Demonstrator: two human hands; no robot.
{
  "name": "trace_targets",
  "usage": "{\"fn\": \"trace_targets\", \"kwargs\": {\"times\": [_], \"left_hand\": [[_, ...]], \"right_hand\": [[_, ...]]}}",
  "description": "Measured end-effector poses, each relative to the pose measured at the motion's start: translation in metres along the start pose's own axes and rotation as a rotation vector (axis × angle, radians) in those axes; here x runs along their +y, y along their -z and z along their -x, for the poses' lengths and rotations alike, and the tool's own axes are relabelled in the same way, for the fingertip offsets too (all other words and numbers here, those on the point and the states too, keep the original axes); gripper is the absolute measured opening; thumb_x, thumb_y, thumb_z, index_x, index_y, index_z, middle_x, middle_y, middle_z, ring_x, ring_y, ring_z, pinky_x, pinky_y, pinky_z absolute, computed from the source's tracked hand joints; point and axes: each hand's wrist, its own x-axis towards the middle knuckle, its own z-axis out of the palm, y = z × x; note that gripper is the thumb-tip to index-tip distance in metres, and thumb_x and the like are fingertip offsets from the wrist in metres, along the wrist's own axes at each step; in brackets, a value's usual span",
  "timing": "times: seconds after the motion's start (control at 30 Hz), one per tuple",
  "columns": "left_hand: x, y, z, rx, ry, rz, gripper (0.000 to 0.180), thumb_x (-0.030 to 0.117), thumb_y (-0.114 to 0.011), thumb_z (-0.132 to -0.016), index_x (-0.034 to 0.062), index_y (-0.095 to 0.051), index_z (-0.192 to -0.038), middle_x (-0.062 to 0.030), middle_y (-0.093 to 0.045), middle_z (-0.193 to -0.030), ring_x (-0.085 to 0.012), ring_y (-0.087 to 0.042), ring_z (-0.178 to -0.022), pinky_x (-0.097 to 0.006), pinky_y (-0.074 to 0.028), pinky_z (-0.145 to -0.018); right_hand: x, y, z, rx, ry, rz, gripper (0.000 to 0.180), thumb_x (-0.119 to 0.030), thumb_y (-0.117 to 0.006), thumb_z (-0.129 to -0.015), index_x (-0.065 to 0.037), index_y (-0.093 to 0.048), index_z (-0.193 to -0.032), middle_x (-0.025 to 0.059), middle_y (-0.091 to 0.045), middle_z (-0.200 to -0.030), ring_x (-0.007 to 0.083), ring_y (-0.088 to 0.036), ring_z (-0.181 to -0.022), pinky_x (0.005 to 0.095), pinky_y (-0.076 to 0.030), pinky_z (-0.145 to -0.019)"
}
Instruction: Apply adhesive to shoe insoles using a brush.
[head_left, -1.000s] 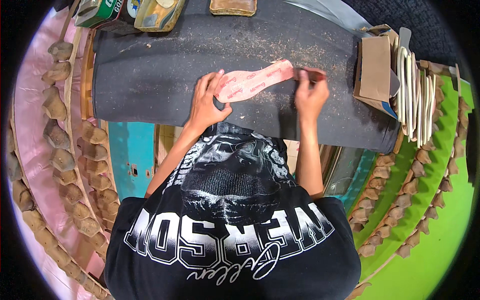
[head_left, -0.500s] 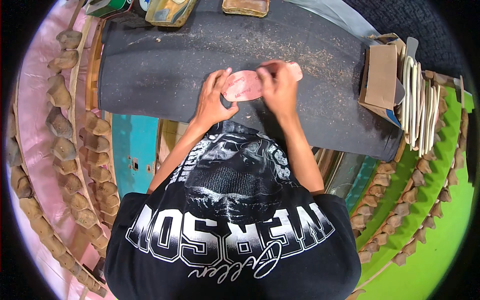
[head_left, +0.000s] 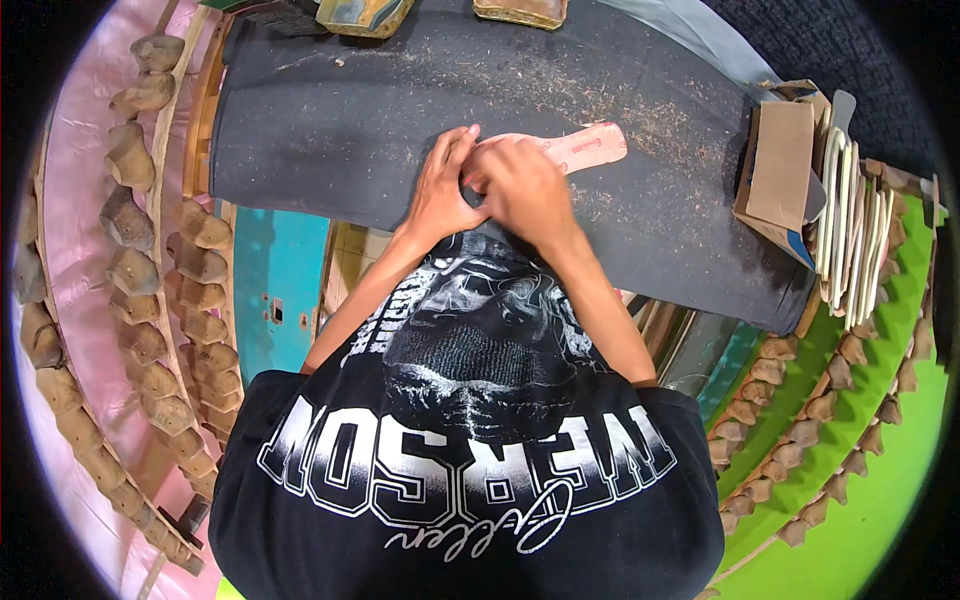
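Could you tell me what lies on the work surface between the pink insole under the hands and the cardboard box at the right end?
In the head view, only the dark mat, strewn with fine dust and shavings, lies between the pink insole and the cardboard box.

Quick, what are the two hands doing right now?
Left hand: fingers pressing flat on the pink insole piece, not closed around it.
Right hand: curled over the same piece; its grip is hidden.

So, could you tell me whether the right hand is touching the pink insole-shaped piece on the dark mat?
Touching: the head view shows the right hand lying directly on the pink piece, covering its near end.
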Motion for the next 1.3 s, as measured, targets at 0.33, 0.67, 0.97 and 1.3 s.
{"fn": "trace_targets", "kwargs": {"times": [0.33,0.67,0.97,1.3], "left_hand": [[0.000,-0.002,0.002,0.021,0.003,-0.041,0.124,0.011,-0.089,-0.066,0.0176,-0.021,-0.168,-0.0234,-0.048,-0.150,-0.0423,-0.061,-0.127,-0.051,-0.054,-0.105],[0.003,0.000,0.000,0.033,-0.003,0.016,0.125,0.011,-0.091,-0.065,0.0172,-0.021,-0.169,-0.0235,-0.048,-0.150,-0.0412,-0.062,-0.127,-0.051,-0.056,-0.103],[-0.003,0.000,0.001,-0.002,-0.013,-0.027,0.123,0.012,-0.090,-0.066,0.0149,-0.023,-0.169,-0.0221,-0.052,-0.151,-0.0420,-0.059,-0.131,-0.051,-0.051,-0.109],[0.012,0.002,-0.010,-0.070,0.005,-0.095,0.107,0.017,-0.084,-0.066,0.0123,-0.041,-0.164,-0.0120,-0.067,-0.144,-0.0383,-0.059,-0.125,-0.048,-0.045,-0.113]], "right_hand": [[0.036,0.010,0.010,0.269,-0.415,-0.121,0.015,-0.007,-0.068,-0.090,-0.003,-0.067,-0.105,0.0152,-0.068,-0.092,0.0332,-0.070,-0.087,0.0437,-0.056,-0.083],[0.029,0.024,0.041,0.215,-0.596,-0.438,0.014,-0.008,-0.074,-0.097,0.001,-0.070,-0.107,0.0164,-0.077,-0.100,0.0303,-0.076,-0.087,0.0409,-0.059,-0.079],[0.005,0.017,0.042,0.049,-0.257,-0.344,0.016,-0.007,-0.077,-0.091,-0.003,-0.066,-0.103,0.0149,-0.070,-0.092,0.0316,-0.070,-0.083,0.0412,-0.056,-0.078],[0.106,0.076,0.059,0.459,-0.603,0.014,0.011,-0.005,-0.073,-0.100,-0.001,-0.069,-0.110,0.0134,-0.076,-0.102,0.0230,-0.076,-0.091,0.0354,-0.059,-0.083]]}}
